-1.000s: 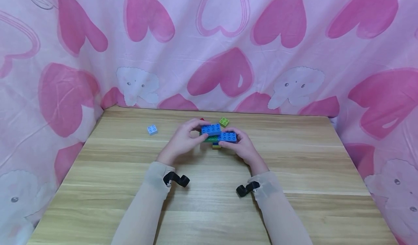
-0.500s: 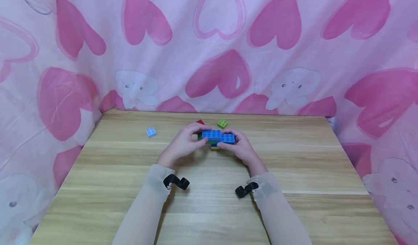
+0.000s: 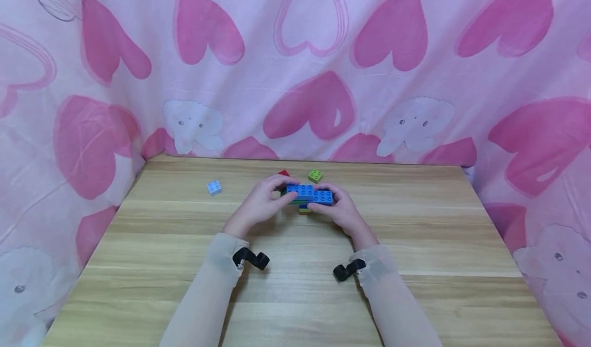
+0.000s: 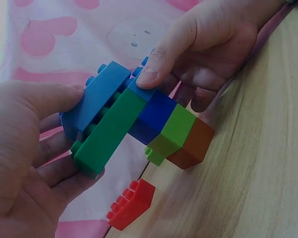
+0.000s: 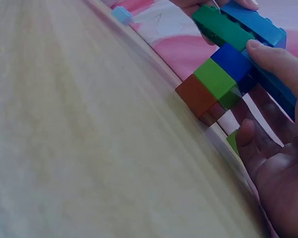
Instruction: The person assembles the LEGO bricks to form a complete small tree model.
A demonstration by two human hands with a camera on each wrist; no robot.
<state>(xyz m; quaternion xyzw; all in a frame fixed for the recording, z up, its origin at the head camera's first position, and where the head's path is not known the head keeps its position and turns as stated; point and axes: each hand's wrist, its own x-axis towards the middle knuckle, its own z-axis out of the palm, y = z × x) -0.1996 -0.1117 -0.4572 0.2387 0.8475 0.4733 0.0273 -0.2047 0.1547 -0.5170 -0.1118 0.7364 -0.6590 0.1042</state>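
Observation:
My left hand (image 3: 260, 203) pinches a long blue brick (image 4: 100, 94) between thumb and fingers, with fingertips also under the green brick (image 4: 109, 134). The blue brick lies along the green one's top, and green studs show in a narrow gap between them. My right hand (image 3: 341, 211) grips another long blue brick (image 3: 323, 197), thumb in front and fingers behind, beside the green brick on the same level. Below these runs a narrow column: a dark blue brick (image 4: 154, 116), a lime green brick (image 4: 173, 130) and an orange-brown brick (image 4: 192, 144) at the bottom.
Behind the hands on the wooden table (image 3: 295, 295) lie a red brick (image 4: 131, 204) and a small lime brick (image 3: 315, 175). A small light blue brick (image 3: 214, 187) sits to the left. A pink heart-patterned cloth (image 3: 304, 105) hangs along the table's back edge.
The long blue brick in my left hand has come down from a raised, tilted pose to lie along the green brick. My right hand has kept its grip.

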